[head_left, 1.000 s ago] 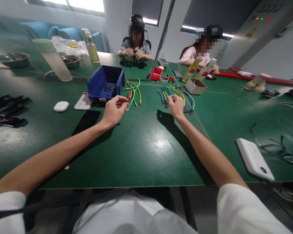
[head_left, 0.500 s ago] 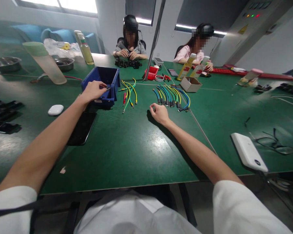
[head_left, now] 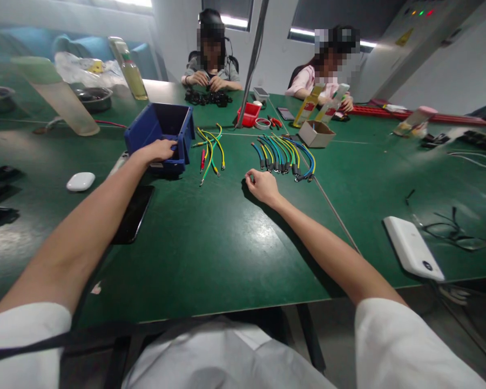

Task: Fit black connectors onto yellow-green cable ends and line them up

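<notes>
My left hand [head_left: 161, 150] reaches over the front edge of a blue plastic bin [head_left: 134, 133], its fingertips down inside and mostly hidden. Whether it holds anything cannot be seen. My right hand [head_left: 263, 185] rests on the green table with its fingers curled in, and nothing shows in it. Just beyond it lies a row of short cables [head_left: 281, 154] in yellow, green and blue, with dark sleeves and metal lugs at their near ends. Between the bin and that row is a loose bunch of yellow-green cables [head_left: 211, 154], with a red-handled tool [head_left: 203, 160] beside it.
A black phone [head_left: 134, 216] lies under my left forearm, near a white earbud case [head_left: 81, 181]. Further back stand a small cardboard box [head_left: 316, 135] and a red container [head_left: 250, 114]. A white power bank [head_left: 413, 247] and glasses [head_left: 449, 232] lie right. Two people sit opposite.
My left hand has dipped lower into the blue bin; the small dark piece seen at its fingertips before is out of sight. My right hand has barely moved. The view has shifted slightly.
</notes>
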{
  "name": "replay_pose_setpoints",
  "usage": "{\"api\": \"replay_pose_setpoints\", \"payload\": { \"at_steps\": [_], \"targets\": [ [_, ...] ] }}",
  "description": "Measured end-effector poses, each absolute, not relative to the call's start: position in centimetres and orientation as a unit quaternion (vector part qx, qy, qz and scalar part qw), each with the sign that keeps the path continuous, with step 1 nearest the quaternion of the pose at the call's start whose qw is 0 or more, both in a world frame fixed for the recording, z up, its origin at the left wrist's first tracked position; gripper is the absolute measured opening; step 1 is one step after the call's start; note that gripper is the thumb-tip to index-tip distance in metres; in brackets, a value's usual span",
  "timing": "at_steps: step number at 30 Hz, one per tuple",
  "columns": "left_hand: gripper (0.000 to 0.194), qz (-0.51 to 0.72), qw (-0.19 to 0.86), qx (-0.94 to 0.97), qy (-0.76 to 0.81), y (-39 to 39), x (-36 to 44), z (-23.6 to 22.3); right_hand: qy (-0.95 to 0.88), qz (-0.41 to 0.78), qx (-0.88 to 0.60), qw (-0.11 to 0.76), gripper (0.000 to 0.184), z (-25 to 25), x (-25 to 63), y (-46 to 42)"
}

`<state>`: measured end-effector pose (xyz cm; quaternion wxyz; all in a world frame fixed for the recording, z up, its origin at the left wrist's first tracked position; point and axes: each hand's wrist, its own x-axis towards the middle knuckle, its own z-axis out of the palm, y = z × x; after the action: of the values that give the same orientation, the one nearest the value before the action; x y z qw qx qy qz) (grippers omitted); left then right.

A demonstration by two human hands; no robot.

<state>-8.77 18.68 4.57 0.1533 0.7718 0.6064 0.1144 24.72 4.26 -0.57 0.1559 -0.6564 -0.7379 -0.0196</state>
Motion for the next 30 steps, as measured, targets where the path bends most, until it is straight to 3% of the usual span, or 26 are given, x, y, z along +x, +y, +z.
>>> {"api": "replay_pose_setpoints", "payload": {
  "at_steps": [4,13,23,30],
  "targets": [
    [0.029,0.073,0.160,0.759,0.626,18.8,-8.8,4.6,-0.735,-0.019,-0.662,0.144,0.034,-0.5,24.6,4.2],
    [0.024,0.107,0.180,0.757,0.620,17.8,-8.8,4.7,-0.735,-0.024,-0.665,0.131,0.034,-0.6,24.4,4.3],
    [0.034,0.103,0.197,0.763,0.607,18.6,-9.4,4.3,-0.725,-0.031,-0.680,0.111,0.034,-0.5,24.1,4.7],
    [0.028,0.103,0.206,0.761,0.606,19.5,-9.8,3.6,-0.717,-0.047,-0.689,0.099,0.035,-0.5,23.7,4.6]
  ]
}}
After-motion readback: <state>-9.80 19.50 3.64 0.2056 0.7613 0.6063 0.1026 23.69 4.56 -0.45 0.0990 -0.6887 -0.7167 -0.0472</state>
